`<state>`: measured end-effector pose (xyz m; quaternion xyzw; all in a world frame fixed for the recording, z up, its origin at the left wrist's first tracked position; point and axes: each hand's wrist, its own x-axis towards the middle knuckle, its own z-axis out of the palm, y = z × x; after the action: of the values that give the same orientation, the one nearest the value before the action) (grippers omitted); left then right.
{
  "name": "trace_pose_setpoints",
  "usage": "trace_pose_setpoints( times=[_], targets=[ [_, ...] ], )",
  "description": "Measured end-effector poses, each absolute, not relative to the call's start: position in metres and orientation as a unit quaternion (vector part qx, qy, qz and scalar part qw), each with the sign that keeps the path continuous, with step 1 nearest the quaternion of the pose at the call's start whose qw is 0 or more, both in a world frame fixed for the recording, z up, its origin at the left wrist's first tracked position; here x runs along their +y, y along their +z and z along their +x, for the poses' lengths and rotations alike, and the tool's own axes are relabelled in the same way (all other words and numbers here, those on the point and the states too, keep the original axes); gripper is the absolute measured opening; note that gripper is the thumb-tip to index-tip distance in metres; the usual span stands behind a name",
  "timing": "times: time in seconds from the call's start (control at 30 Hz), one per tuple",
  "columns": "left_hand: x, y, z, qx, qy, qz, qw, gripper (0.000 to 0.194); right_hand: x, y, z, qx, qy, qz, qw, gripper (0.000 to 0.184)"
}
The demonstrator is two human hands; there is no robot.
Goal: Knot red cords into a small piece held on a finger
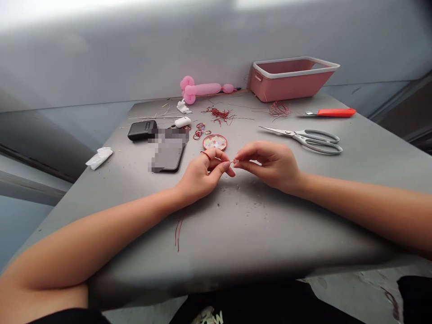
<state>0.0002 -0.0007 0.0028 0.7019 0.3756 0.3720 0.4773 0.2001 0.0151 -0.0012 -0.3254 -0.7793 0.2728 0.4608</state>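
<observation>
Over the middle of the table, my left hand (202,174) is closed, thumb and fingers pinched on a thin red cord. A loop of red cord (205,155) goes round one of its fingers. Opposite it, my right hand (275,165) also pinches the cord, and the fingertips of both hands almost touch. The short piece between them is too small to make out clearly. Just beyond my left hand lies a small round dish (215,136) with a red rim, holding pale and red bits that look like beads. Several red cord rings (198,133) lie beside it.
Scissors (307,138) and a red-handled cutter (335,113) lie right. A pink bin (286,87) and pink balloon (205,89) stand at the back, near cord scraps (219,114). Left are a phone (168,155), black case (141,130) and tissue (99,158). Two cords (178,234) lie in front.
</observation>
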Motion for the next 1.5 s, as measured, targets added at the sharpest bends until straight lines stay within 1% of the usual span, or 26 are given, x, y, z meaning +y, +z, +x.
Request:
trace_pose_setpoints(
  times=[0.27, 0.53, 0.8, 1.0, 1.1, 1.23, 1.33, 1.4, 1.5],
  targets=[
    [-0.0009, 0.0043, 0.0007, 0.383, 0.369, 0.703, 0.472, 0.01, 0.0157, -0.0008, 0.2015, -0.786, 0.267, -0.321, 0.456, 0.011],
    [-0.0019, 0.004, 0.0018, 0.373, 0.364, 0.699, 0.49, 0.007, 0.017, -0.0015, 0.2007, -0.791, 0.278, -0.314, 0.446, 0.011],
    [-0.0017, 0.004, 0.0016, 0.376, 0.365, 0.693, 0.495, 0.009, 0.0166, -0.0013, 0.2016, -0.788, 0.289, -0.314, 0.444, 0.012],
    [-0.0016, 0.0041, 0.0013, 0.383, 0.36, 0.697, 0.487, 0.008, 0.0161, 0.0017, 0.2016, -0.813, 0.238, -0.286, 0.448, 0.006],
    [-0.0014, 0.0017, 0.0012, 0.376, 0.363, 0.696, 0.492, 0.009, 0.0152, 0.0039, 0.2003, -0.826, 0.203, -0.273, 0.449, 0.007],
    [-0.0008, -0.0011, 0.0015, 0.354, 0.368, 0.699, 0.501, 0.009, 0.0133, 0.0032, 0.1983, -0.834, 0.189, -0.269, 0.443, 0.009],
    [-0.0007, -0.0001, 0.0004, 0.349, 0.371, 0.701, 0.5, 0.008, 0.0118, 0.0009, 0.1975, -0.835, 0.181, -0.277, 0.44, 0.007],
    [-0.0011, 0.0021, -0.0009, 0.353, 0.371, 0.698, 0.501, 0.011, 0.0117, 0.0007, 0.1979, -0.836, 0.174, -0.279, 0.439, 0.012],
    [-0.0024, 0.006, -0.0018, 0.365, 0.371, 0.698, 0.492, 0.022, 0.0147, 0.0051, 0.2023, -0.841, 0.162, -0.262, 0.444, 0.021]
  ],
)
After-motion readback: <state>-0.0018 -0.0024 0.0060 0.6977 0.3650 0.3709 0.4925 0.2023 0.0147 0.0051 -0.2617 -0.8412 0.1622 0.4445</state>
